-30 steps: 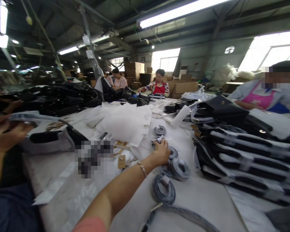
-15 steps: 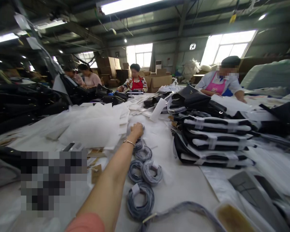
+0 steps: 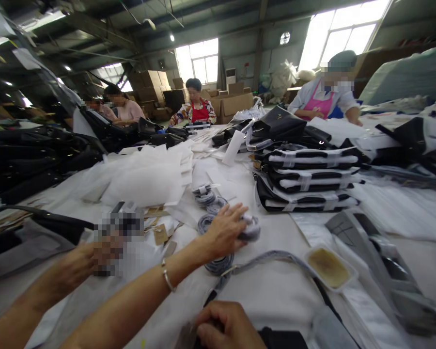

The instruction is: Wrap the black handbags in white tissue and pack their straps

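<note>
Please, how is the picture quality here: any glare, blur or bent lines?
Head view: the windows are burnt out to white glare; the roof beams curve and the bottom corners smear, as from a wide lens; the right hand on the coil is slightly motion-blurred; one patch left of it is pixelated.

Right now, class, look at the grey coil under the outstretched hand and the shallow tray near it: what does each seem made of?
The coil under the right hand looks like a dark strap sleeved in thin clear plastic: it shows glossy, crinkled highlights. The tray seems thin white plastic, judging by its smooth moulded rim; its amber contents are unclear.
</note>
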`<state>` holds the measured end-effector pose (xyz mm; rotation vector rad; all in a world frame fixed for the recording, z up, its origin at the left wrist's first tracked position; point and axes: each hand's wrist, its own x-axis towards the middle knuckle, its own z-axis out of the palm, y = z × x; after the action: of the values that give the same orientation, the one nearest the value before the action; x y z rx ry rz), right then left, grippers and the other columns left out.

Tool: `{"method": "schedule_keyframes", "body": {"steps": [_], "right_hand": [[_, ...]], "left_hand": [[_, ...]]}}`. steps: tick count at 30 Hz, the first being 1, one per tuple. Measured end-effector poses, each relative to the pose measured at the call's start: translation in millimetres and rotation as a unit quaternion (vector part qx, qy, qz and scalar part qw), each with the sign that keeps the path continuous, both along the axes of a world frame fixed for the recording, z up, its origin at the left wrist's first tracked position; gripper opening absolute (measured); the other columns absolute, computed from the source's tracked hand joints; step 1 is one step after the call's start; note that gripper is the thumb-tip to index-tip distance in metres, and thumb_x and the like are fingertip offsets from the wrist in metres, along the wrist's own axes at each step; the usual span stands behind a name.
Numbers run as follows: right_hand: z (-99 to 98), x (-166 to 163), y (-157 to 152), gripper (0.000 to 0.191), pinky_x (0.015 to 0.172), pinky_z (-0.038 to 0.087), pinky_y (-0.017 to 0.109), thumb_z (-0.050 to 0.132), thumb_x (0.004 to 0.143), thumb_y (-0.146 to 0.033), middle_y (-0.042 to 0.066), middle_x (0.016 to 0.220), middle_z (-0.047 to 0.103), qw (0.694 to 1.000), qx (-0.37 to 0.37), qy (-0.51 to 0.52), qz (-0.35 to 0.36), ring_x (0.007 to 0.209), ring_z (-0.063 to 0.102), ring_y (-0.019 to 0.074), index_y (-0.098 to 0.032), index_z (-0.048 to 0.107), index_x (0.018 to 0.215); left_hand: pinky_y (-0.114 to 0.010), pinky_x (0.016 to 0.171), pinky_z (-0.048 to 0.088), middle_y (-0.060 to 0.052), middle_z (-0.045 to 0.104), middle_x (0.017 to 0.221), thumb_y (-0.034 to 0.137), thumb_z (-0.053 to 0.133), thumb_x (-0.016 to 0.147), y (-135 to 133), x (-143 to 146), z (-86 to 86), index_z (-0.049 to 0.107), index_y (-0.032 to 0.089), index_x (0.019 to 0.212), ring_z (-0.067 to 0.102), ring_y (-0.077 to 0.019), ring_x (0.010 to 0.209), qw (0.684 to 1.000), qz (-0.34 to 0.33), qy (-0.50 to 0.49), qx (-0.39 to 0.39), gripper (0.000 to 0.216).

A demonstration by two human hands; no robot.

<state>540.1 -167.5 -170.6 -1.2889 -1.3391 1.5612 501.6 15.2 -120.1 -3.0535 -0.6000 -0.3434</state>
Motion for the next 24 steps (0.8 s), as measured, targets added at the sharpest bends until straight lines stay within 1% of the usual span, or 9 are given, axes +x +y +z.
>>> {"method": "schedule_keyframes", "body": {"steps": [2,3,5,7,10,13,16,20,24], "right_hand": [[2.0,-3.0,0.6,0.016,0.060,0.041,0.019,0.060,0.075,-0.018,-0.002,0.067,0.067,1.000,-0.008,0.015,-0.009,0.064,0.058,0.0125,-0.018,0.075,0.079],[3.3,-4.0,0.2,0.017,0.058,0.040,0.019,0.058,0.074,-0.016,-0.002,0.064,0.066,1.000,-0.006,0.020,-0.012,0.060,0.055,0.0110,-0.017,0.074,0.078],[6.1,-5.2,-1.9,0.018,0.057,0.039,0.019,0.056,0.074,-0.016,-0.004,0.063,0.063,1.000,-0.001,0.021,-0.012,0.054,0.049,0.0089,-0.017,0.073,0.079],[8.7,-5.4,-4.5,0.017,0.056,0.038,0.019,0.056,0.075,-0.017,-0.004,0.065,0.062,1.000,0.007,0.023,-0.013,0.052,0.045,0.0077,-0.018,0.073,0.080],[11.6,-5.1,-6.9,0.015,0.052,0.036,0.019,0.056,0.076,-0.018,-0.004,0.067,0.061,0.999,0.009,0.032,-0.010,0.049,0.043,0.0070,-0.018,0.071,0.079],[12.7,-4.8,-6.6,0.014,0.046,0.033,0.019,0.057,0.075,-0.020,-0.004,0.064,0.059,0.999,-0.007,0.034,-0.012,0.047,0.042,0.0070,-0.018,0.071,0.079],[11.8,-4.6,-6.0,0.015,0.043,0.032,0.019,0.057,0.074,-0.020,-0.004,0.062,0.057,0.999,-0.011,0.035,-0.016,0.045,0.041,0.0070,-0.017,0.071,0.080],[10.0,-8.0,-8.6,0.015,0.044,0.031,0.018,0.057,0.075,-0.019,-0.004,0.064,0.059,0.999,0.009,0.031,-0.014,0.046,0.042,0.0064,-0.017,0.071,0.078],[14.1,-10.5,-11.3,0.013,0.043,0.031,0.019,0.062,0.077,-0.027,-0.003,0.065,0.060,0.997,0.016,0.059,-0.046,0.046,0.042,0.0069,-0.017,0.070,0.077]], "left_hand": [[-0.051,0.118,0.024,-0.013,0.039,0.152,0.032,0.070,0.077,-36.0,-17.5,-26.4,0.061,0.019,0.107,0.031,-0.0312,0.143,1.000,-0.011,0.017,0.002,0.034],[-0.050,0.118,0.024,-0.014,0.039,0.152,0.028,0.070,0.075,-45.7,-25.8,-38.4,0.061,0.018,0.105,0.031,-0.0316,0.143,1.000,0.013,0.006,0.008,0.033],[-0.050,0.119,0.022,-0.015,0.037,0.154,0.023,0.067,0.076,-48.6,-40.0,-55.7,0.062,0.017,0.103,0.029,-0.0312,0.144,0.998,0.046,-0.024,0.035,0.028],[-0.049,0.119,0.021,-0.015,0.038,0.153,0.016,0.061,0.078,-33.6,-49.4,-62.3,0.062,0.017,0.102,0.028,-0.0296,0.145,0.996,0.045,-0.043,0.071,0.024],[-0.048,0.118,0.024,-0.014,0.041,0.152,0.009,0.056,0.082,6.2,-54.4,-56.9,0.062,0.017,0.106,0.031,-0.0278,0.144,0.993,0.052,-0.035,0.096,0.026],[-0.047,0.117,0.028,-0.014,0.041,0.151,0.010,0.063,0.079,43.5,-52.1,-46.9,0.062,0.017,0.106,0.034,-0.0283,0.142,0.993,0.083,-0.023,0.078,0.028],[-0.051,0.114,0.031,-0.016,0.044,0.149,0.012,0.068,0.078,58.8,-47.5,-40.2,0.062,0.017,0.104,0.037,-0.0303,0.141,0.989,0.119,-0.035,0.076,0.028],[-0.054,0.115,0.029,-0.019,0.043,0.148,0.025,0.074,0.080,34.8,-50.3,-26.6,0.060,0.015,0.104,0.033,-0.0328,0.143,0.983,0.155,-0.059,0.083,0.029],[-0.050,0.115,0.030,-0.016,0.046,0.147,0.034,0.073,0.083,-23.8,-67.6,-4.4,0.058,0.016,0.103,0.033,-0.0306,0.143,0.977,0.155,-0.124,0.081,0.031]]}}
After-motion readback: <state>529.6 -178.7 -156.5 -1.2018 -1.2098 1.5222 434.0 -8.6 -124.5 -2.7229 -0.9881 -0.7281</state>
